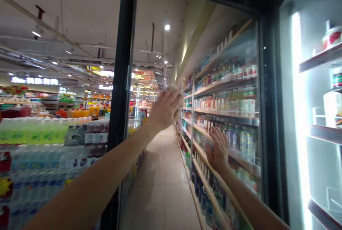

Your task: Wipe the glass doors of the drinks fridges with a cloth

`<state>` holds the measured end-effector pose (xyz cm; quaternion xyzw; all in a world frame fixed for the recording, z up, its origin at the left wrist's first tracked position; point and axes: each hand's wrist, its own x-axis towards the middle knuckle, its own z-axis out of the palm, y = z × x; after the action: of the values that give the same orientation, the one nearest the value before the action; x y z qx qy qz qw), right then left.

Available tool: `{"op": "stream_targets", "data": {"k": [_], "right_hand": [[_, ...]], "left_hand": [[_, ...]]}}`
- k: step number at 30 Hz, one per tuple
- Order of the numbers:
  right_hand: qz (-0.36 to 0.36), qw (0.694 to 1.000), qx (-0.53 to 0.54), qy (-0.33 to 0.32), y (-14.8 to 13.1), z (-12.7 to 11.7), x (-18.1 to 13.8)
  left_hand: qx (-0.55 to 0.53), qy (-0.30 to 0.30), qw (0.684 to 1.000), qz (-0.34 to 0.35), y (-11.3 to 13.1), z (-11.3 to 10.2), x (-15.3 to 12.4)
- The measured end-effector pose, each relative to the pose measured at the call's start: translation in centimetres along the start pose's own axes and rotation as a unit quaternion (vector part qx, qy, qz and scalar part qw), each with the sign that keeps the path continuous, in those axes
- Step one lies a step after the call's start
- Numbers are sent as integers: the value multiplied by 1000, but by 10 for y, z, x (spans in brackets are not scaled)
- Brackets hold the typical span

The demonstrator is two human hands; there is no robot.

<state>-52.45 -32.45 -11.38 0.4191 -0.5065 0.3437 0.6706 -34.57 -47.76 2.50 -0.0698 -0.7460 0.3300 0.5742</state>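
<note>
Framed in black, a glass door stands swung out in front of me. My left hand is raised at the middle of the pane, its fingers bent over a whitish cloth that is blurred and only partly visible. The hand and cloth look to be against the glass. Lower and to the right, my right hand is held up with its fingers apart and nothing in it. Whether it touches the pane, I cannot tell.
On the right is a lit fridge interior with bottles on its shelves. Through the glass show long shelves of drinks and a tiled aisle floor. Stacked packs of bottles stand to the left, beyond the door's black frame.
</note>
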Motion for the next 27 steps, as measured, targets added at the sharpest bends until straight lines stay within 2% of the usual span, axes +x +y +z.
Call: {"op": "stream_targets", "data": {"k": [1, 2, 3, 4, 6, 7, 8, 10, 11, 12, 13, 15, 16, 17, 18, 19, 20, 21, 22, 23, 25, 26, 27], "right_hand": [[0, 1000, 1, 0, 0, 0, 0], [-1, 1000, 2, 2, 0, 0, 0], [-3, 1000, 3, 4, 0, 0, 1], [-5, 1000, 3, 6, -1, 0, 1], [-4, 1000, 1, 5, -2, 0, 2], [-2, 1000, -1, 4, -2, 1, 2], [0, 1000, -4, 3, -3, 1, 2], [1, 1000, -6, 6, -3, 2, 2], [-1, 1000, -6, 8, -3, 3, 2], [-3, 1000, -7, 8, -3, 3, 2], [-5, 1000, -9, 8, -3, 4, 1], [-7, 1000, -11, 4, -2, 4, 1], [-8, 1000, -11, 3, -2, 4, 0], [-7, 1000, -11, 3, -1, 4, 0], [-6, 1000, -10, 3, -1, 4, 0], [-5, 1000, -9, 4, -1, 3, 0], [-4, 1000, -7, 5, -1, 3, 1], [-3, 1000, -7, 6, -1, 2, 1], [-3, 1000, -7, 5, -2, 2, 1], [-2, 1000, -7, 3, -2, 2, 2], [-2, 1000, -8, 2, -2, 1, 2], [-3, 1000, -9, 1, -3, 1, 2], [-3, 1000, -11, 1, -3, 0, 3]], "left_hand": [[18, 17, 998, -62, -5, -5, -1], [26, 23, 996, -83, -8, -8, -6], [22, 12, 998, -52, -7, -11, -13], [3, -10, 1000, 25, -4, -13, -23], [-41, -63, 976, 204, 2, -13, -42], [-49, -74, 968, 234, 3, -13, -49], [-44, -73, 974, 212, 3, -13, -54], [-5, -38, 998, 58, -2, -14, -58], [10, -25, 1000, -1, -4, -15, -59], [11, -24, 1000, -7, -6, -16, -60], [0, -39, 998, 41, -7, -17, -61], [-36, -88, 975, 200, -9, -18, -62], [-44, -103, 965, 239, -11, -18, -62], [-37, -98, 969, 223, -15, -19, -61], [-18, -75, 985, 154, -19, -19, -59], [8, -43, 997, 58, -23, -20, -57], [29, -16, 999, -22, -26, -21, -55], [38, -3, 998, -58, -28, -21, -54], [34, -11, 999, -33, -28, -21, -54], [15, -36, 998, 46, -26, -21, -55], [-30, -97, 969, 226, -23, -20, -55], [-37, -105, 961, 254, -22, -20, -53], [-31, -94, 969, 226, -22, -20, -51]]}}
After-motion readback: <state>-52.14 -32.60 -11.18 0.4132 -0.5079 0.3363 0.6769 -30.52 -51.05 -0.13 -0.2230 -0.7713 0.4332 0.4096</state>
